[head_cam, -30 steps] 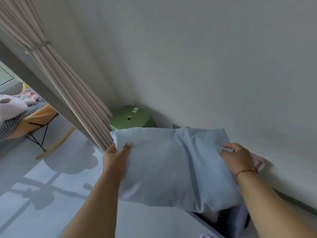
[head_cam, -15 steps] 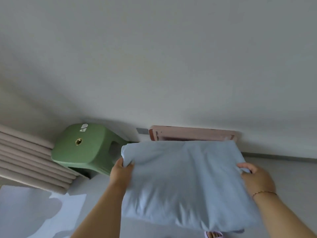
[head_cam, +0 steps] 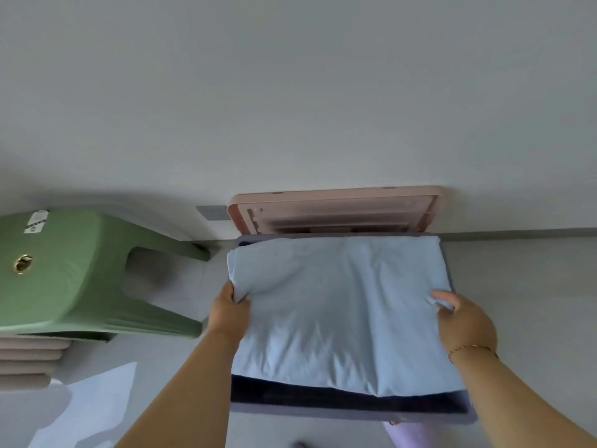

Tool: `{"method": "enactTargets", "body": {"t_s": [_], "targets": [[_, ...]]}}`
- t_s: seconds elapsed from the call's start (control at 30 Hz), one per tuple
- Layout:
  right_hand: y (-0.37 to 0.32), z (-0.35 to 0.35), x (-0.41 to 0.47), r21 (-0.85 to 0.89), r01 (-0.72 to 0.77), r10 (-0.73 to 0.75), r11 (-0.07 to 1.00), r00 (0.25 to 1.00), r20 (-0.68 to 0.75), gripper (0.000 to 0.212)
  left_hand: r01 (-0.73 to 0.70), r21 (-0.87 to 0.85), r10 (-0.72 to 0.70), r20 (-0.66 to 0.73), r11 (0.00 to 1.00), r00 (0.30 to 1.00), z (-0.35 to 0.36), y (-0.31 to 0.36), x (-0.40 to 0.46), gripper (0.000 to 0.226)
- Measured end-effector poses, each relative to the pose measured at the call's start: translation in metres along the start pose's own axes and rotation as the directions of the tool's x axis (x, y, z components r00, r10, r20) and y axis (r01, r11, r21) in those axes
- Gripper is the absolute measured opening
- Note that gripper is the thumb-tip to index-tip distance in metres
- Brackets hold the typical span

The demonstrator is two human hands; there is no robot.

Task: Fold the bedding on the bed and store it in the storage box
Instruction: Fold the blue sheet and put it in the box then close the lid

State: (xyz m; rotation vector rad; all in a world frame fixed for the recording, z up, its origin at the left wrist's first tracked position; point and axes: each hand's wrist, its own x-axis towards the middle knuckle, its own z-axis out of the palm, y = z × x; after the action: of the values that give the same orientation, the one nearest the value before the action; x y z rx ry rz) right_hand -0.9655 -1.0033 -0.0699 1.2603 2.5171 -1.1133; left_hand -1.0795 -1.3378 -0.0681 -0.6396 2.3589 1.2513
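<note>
A folded light-blue bedding bundle hangs over the open storage box, a grey-blue box with a dark inside, standing on the floor by the wall. My left hand grips the bundle's left edge near its far corner. My right hand grips its right edge, fingers curled into the cloth. The bundle covers most of the box's opening; only the near strip of the dark inside shows. The box's pink lid leans against the wall behind it.
A green plastic stool stands left of the box, close to the wall. Folded beige curtain pleats lie at the lower left. A purple slipper shows below the box. Grey floor lies to the right.
The view has swung right and down toward the box. Both hands have brought the bundle lower, over the box's opening, and the open box now shows under it.
</note>
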Motion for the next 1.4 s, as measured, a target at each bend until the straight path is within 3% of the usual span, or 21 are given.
{"method": "enactTargets", "body": {"t_s": [0.2,0.3,0.43,0.47,0.57,0.63,1.0,1.4], "targets": [[0.042,0.044,0.026,-0.061,-0.030,0.029,0.998,0.999,-0.015,0.036,0.023,0.102,-0.021,-0.019,0.995,1.000,0.041,-0.041,0.034,0.010],[0.061,0.061,0.034,-0.128,-0.020,0.014,0.992,0.999,-0.045,0.037,-0.016,0.150,0.025,-0.053,0.989,0.998,0.054,-0.060,0.041,0.018],[0.081,0.081,0.043,-0.178,0.019,-0.032,0.984,0.997,-0.071,0.039,-0.035,0.210,0.059,-0.107,0.977,0.992,0.066,-0.079,0.048,0.007],[0.087,0.086,0.045,-0.224,0.024,-0.037,0.974,0.998,-0.053,0.041,-0.008,0.261,0.043,-0.128,0.965,0.991,0.069,-0.084,0.051,0.011],[0.097,0.094,0.049,-0.448,0.053,-0.060,0.892,0.998,0.000,0.042,0.074,0.488,0.011,-0.168,0.870,0.986,0.073,-0.097,0.053,0.054],[0.095,0.097,0.048,-0.488,0.082,-0.069,0.869,0.997,0.045,0.041,0.091,0.525,-0.019,-0.143,0.846,0.990,0.077,-0.099,0.049,0.062],[0.019,0.112,0.050,-0.228,0.164,-0.135,0.960,0.981,0.138,0.036,0.024,0.394,-0.027,0.003,0.919,1.000,0.088,-0.065,0.047,0.051],[-0.061,0.072,0.027,-0.059,0.085,-0.070,0.995,0.974,0.216,0.035,0.015,0.294,-0.050,0.114,0.956,0.992,0.080,0.012,-0.001,0.038]]}}
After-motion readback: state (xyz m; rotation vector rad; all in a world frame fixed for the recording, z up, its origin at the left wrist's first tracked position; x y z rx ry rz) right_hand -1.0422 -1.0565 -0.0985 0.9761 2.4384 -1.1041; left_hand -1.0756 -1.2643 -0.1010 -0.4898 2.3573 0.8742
